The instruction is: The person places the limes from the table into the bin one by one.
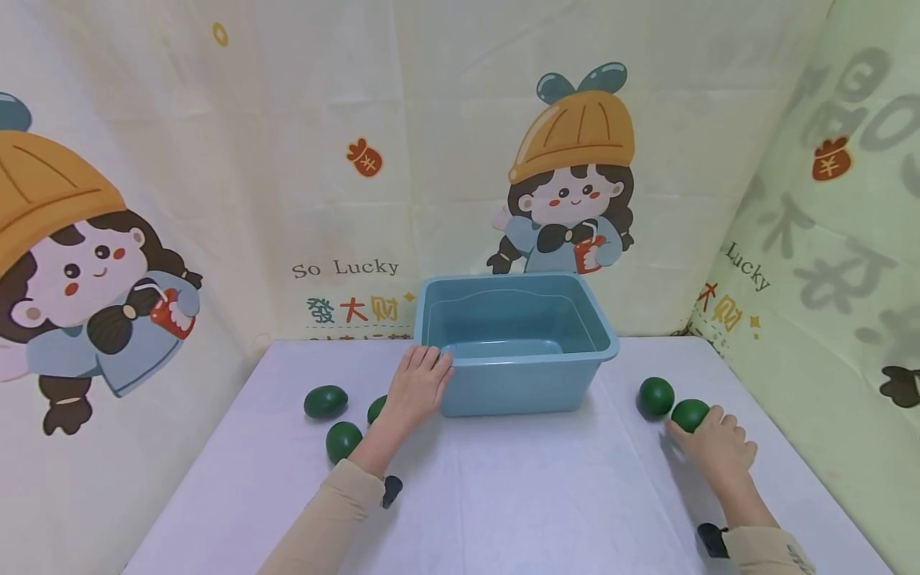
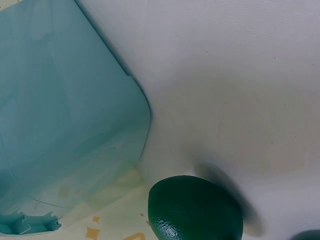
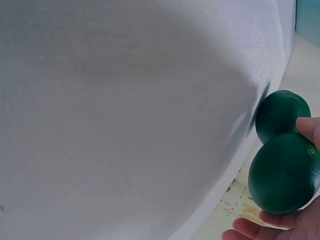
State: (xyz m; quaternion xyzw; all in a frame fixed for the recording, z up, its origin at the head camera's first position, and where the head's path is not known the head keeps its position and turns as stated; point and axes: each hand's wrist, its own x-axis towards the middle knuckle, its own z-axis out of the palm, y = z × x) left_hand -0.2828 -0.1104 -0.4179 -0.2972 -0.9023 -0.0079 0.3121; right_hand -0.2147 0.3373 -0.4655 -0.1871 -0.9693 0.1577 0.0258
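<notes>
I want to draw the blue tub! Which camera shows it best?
The head view: the blue tub shows nearly whole, with the left hand over one front corner. The left wrist view shows only part, close up; the right wrist view, just a bit, top right.

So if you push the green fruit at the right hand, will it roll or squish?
The green fruit at the right hand would probably roll, since its sides look rounded. Its smooth, shiny skin might make it slippery. I see no dents, so it's probably firm and won't squish easily.
</notes>
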